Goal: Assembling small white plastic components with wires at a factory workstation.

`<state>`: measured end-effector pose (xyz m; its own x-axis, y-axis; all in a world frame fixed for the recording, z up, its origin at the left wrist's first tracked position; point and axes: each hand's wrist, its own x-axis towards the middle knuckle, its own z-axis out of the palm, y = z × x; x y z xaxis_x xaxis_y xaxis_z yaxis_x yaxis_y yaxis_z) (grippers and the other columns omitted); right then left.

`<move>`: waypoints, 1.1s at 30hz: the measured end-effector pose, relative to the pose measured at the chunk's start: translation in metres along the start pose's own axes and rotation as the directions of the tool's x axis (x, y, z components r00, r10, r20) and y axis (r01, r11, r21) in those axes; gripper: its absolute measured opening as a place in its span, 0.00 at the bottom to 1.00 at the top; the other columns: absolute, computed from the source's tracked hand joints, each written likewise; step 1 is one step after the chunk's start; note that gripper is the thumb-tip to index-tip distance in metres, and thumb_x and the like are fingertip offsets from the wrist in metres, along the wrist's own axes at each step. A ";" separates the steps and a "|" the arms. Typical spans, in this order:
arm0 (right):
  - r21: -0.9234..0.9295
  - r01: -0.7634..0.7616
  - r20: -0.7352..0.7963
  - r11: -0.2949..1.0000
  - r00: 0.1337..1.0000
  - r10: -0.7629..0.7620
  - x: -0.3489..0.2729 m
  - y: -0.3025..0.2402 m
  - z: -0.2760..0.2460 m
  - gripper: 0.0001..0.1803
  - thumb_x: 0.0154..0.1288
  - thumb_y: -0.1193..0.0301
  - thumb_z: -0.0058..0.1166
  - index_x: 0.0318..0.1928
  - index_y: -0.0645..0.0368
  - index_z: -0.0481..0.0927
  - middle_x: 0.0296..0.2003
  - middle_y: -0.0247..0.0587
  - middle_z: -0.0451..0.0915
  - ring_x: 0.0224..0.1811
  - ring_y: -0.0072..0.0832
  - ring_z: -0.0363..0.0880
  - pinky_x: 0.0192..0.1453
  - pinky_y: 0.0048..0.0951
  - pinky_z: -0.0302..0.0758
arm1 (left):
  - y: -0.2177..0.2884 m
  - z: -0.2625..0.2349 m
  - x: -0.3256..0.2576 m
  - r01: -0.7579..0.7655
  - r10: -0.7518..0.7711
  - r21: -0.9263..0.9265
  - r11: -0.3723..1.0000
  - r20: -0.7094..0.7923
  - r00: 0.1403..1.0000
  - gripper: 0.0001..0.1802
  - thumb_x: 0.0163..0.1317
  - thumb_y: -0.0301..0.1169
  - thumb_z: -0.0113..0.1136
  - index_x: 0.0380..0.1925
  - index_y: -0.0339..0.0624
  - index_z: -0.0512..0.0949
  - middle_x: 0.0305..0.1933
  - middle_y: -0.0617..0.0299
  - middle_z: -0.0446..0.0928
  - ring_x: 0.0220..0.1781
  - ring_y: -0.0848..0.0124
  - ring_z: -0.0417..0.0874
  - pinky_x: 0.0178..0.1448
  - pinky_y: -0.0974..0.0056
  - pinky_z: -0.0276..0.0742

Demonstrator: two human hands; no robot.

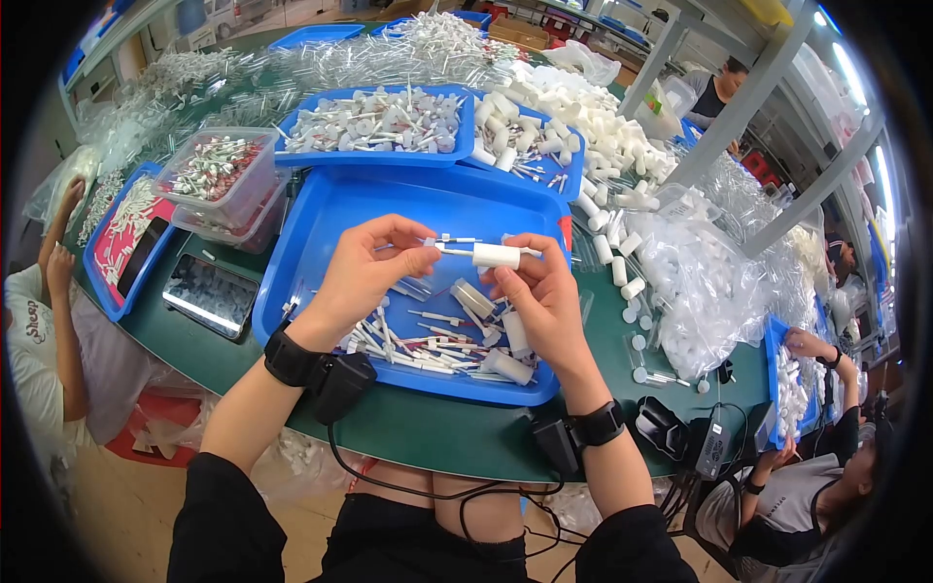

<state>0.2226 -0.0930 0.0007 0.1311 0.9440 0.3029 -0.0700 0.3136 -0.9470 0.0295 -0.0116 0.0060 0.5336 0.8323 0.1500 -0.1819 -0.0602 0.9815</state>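
Note:
My left hand (367, 270) pinches the thin end of a white stick part above the big blue tray (321, 219). My right hand (546, 296) holds a short white plastic tube (497, 256) that sits on that same stick, and a second white tube is tucked in its palm. Both hands hover over the tray's middle, close together. Below them, in the tray's near half, lies a loose pile of white sticks and tubes (428, 345). Black bands with wired boxes are strapped on both my wrists.
Two blue trays of white parts (374, 121) stand behind the big tray, with clear tubs of red-and-white pieces (209, 170) and a dark tablet (209, 294) at left. Plastic bags of white caps (695, 267) lie at right. Other people sit at both table ends.

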 end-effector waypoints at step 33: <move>-0.154 -0.058 0.032 0.986 0.997 0.064 0.000 -0.001 -0.012 0.16 0.57 0.80 0.59 0.48 0.67 0.78 0.33 0.40 0.82 0.32 0.18 0.79 0.37 0.17 0.74 | 0.007 0.000 -0.003 0.000 -0.001 0.020 1.000 0.050 0.999 0.14 0.53 0.19 0.62 0.42 0.34 0.79 0.43 0.56 0.80 0.44 0.74 0.80 0.49 0.72 0.75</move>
<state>0.2344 -0.0948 -0.0002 0.0949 0.9649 0.2451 0.0760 0.2384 -0.9682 0.0270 -0.0149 0.0120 0.5747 0.8036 0.1548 -0.1652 -0.0714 0.9837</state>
